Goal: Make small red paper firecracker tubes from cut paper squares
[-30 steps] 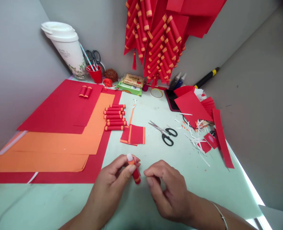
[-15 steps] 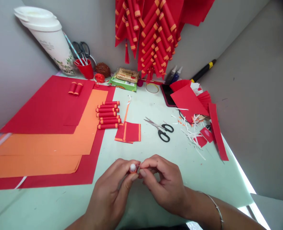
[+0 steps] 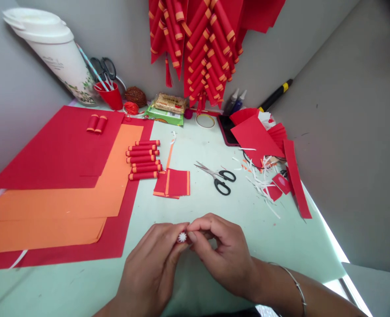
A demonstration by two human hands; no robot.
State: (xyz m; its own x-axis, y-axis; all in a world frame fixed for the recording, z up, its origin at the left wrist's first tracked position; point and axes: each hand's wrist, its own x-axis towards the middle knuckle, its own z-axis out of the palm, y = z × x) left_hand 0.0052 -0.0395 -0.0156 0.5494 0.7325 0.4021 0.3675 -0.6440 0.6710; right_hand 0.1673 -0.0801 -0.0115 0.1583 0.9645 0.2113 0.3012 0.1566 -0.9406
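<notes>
Near the front of the table, my left hand [image 3: 152, 264] is closed around a small paper roll [image 3: 182, 237], whose white ridged end faces me with red at its edge. The rest of the roll is hidden by my fingers. My right hand [image 3: 219, 253] pinches at the roll's right side with thumb and forefinger. Ahead lie small red paper pieces with orange strips [image 3: 178, 182] and several finished red rolls with orange ends [image 3: 144, 169]. Black-handled scissors [image 3: 217, 177] rest open to the right.
Large red sheets [image 3: 59, 145] and orange sheets [image 3: 49, 229] cover the left side. Two short rolls [image 3: 97, 124] sit on them. Paper scraps [image 3: 264, 185] and a phone [image 3: 227, 132] lie right. A cup [image 3: 56, 57] stands back left; paper firecrackers [image 3: 208, 57] hang on the wall.
The roll has turned slightly between my fingers, and my right fingertips have shifted closer over its edge. The whole view has moved a little, so the table things sit further left.
</notes>
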